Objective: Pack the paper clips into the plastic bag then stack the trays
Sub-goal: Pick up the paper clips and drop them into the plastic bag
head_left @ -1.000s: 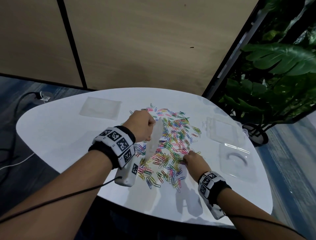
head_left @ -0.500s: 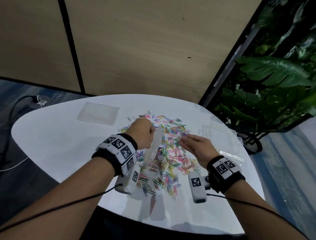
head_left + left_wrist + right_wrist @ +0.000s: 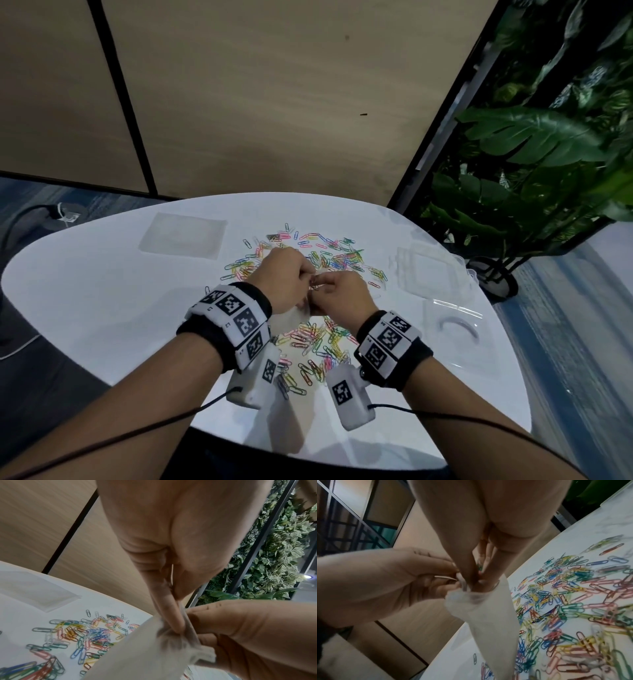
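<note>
**Paper clips going into a limp plastic bag**

Above the white table (image 3: pixel 102 308), the left hand (image 3: pixel 284 277) pinches the mouth of a thin, floppy plastic bag (image 3: pixel 488 615). The right hand (image 3: pixel 339 294) has its fingers (image 3: pixel 465 566) pinched on a few clips at that opening. Light, slippery paper clips (image 3: pixel 318 339), too many to count, lie scattered below. Two clear trays (image 3: pixel 431 270) sit right; the bag is best held by its rim.

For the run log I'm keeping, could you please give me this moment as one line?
phase: filling bag | left hand: holds plastic bag mouth | right hand: fingertips in mouth with clips | paper clips: mostly loose on table | trays: unstacked
</note>
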`<state>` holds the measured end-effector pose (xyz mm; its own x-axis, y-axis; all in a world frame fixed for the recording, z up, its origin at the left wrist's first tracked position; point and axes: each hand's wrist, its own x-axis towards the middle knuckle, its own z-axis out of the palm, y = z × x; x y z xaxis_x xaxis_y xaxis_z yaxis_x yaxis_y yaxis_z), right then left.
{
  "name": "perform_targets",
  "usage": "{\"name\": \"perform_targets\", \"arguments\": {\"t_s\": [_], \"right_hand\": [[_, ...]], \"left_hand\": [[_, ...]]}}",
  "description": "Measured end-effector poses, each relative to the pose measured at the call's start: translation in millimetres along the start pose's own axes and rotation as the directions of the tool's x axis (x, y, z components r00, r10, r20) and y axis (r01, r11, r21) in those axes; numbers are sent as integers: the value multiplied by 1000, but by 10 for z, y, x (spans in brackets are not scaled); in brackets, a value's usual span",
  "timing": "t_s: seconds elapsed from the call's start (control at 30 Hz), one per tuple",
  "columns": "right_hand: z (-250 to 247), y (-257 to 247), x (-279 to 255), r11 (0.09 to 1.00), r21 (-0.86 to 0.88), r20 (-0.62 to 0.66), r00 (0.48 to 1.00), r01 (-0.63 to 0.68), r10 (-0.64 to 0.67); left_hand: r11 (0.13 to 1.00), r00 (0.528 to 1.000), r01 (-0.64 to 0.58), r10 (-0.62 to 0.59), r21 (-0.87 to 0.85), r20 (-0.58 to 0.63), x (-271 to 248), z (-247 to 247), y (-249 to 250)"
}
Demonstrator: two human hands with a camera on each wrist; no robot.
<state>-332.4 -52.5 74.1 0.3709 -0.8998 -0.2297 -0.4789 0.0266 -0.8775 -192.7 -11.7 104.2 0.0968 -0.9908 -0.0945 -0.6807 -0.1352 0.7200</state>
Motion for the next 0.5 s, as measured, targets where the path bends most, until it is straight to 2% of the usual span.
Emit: {"name": "perform_targets", "arguments": {"t_s": [0.13,0.27,0.33,0.37,0.43,0.5], "right_hand": [[-30,-52,0,952,-289,-38,993,96,-111],[-55,-95,25,933,-323,-1,985,162,-172],[-85,-132,12,894,-384,103,973,233,-209],[-116,-143,10,904,-347,155,966,249,-206],[-216,-172,-2,982,-51,196,966,179,-166],[-400,-129,32,975,202,136,984,89,-118]], "left_hand": [[1000,999,-19,19,-4,36,-14,1,15],[999,999,7,-6,-33,42,-32,-5,28],[1000,1000,16,-15,-24,25,-32,-11,16],[999,1000,22,-22,-26,8,-25,-17,2],[999,999,36,-37,-34,-32,-2,-30,-34],[998,997,51,-54,-40,-62,10,-52,-52]]}}
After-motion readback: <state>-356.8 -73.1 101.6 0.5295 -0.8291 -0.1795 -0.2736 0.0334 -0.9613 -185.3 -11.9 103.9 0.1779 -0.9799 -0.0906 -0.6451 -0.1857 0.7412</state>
